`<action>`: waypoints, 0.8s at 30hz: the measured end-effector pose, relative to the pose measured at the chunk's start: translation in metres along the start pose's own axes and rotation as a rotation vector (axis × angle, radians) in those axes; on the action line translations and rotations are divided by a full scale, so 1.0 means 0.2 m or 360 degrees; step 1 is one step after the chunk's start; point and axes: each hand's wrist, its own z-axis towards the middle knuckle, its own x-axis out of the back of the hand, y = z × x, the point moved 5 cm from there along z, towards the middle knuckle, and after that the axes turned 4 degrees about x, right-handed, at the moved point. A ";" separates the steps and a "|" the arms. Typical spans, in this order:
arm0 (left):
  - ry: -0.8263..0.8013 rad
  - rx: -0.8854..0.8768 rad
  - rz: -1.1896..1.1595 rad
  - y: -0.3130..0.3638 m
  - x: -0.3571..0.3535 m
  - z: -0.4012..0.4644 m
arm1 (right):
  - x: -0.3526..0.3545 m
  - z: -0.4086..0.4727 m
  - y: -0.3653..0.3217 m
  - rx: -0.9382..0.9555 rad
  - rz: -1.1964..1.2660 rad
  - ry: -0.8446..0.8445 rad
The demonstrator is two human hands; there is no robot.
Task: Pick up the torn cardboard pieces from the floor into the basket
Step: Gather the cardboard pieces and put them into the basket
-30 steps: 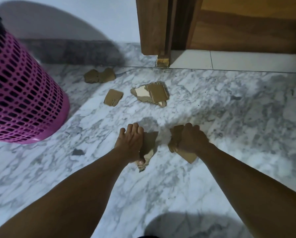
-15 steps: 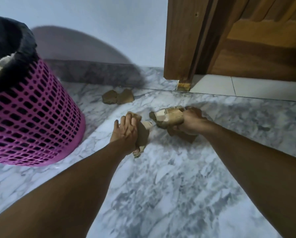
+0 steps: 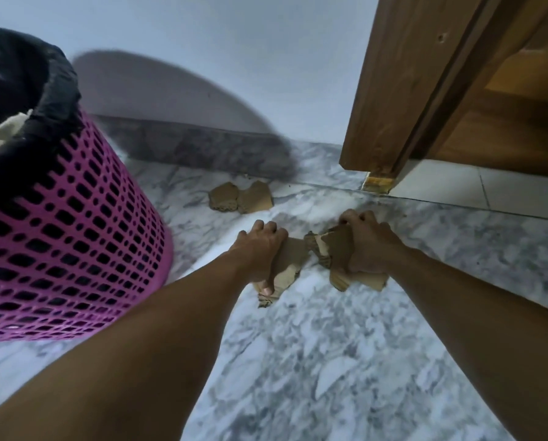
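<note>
**Both hands full of cardboard, two pieces left by the wall**

We see the fingers of the left hand curled over the far edge of a torn cardboard piece, with the thumb pressed on its lower part, so the piece is clamped in the hand. It sits just right of centre in the frame, low over the marble floor; we cannot tell whether its ragged bottom end touches the floor.

Just to the right, the right hand has its fingers bent round a bundle of cardboard pieces, several torn layers gripped together, with a flat end sticking out below the palm. The two held lots lie close beside each other, nearly touching at the middle.

Beyond the hands, toward the upper centre, two more cardboard pieces lie flat on the floor, side by side and touching, near the dark skirting at the foot of the pale wall.

At the left of the frame stands the pink basket, a perforated plastic one lined with a black bag folded over its rim; some pale scraps show inside at the left edge. It is well apart from the hands.

At the upper right a wooden door frame comes down to the floor, with pale tiles behind it.
</note>
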 end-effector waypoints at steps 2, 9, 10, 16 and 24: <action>-0.0018 0.0021 -0.0079 -0.01 -0.01 0.00 | 0.01 0.00 0.00 -0.0124 -0.0074 -0.0075; -0.0090 0.0183 -0.0398 -0.15 0.02 0.05 | 0.02 0.04 -0.04 -0.0233 -0.0055 -0.0180; -0.0060 0.0223 -0.0422 -0.19 0.04 0.06 | 0.03 0.04 -0.04 -0.0215 -0.0038 -0.0183; 0.0266 0.0466 -0.0479 -0.45 0.15 0.16 | 0.07 0.06 -0.23 0.0181 -0.0492 -0.0009; 0.0260 0.0753 -0.0634 -0.54 0.18 0.34 | 0.06 0.13 -0.28 0.0317 -0.0565 0.0044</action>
